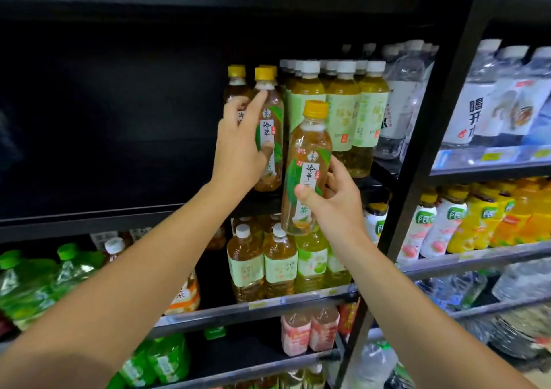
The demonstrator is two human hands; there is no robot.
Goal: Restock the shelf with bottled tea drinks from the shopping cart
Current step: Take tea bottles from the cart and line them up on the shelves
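Fingers of the right hand [334,201] curl round a clear plastic, yellow-capped tea bottle [308,156], held nearly upright before the black shelf [119,218]. Left hand [238,150] clasps a matching shelved bottle [269,126], thumb on its glossy label.

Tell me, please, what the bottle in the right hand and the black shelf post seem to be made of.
The bottle looks like clear glossy plastic: tea shows through, highlights glint. The shelf post is probably black-painted metal: a slim bar with dull sheen.
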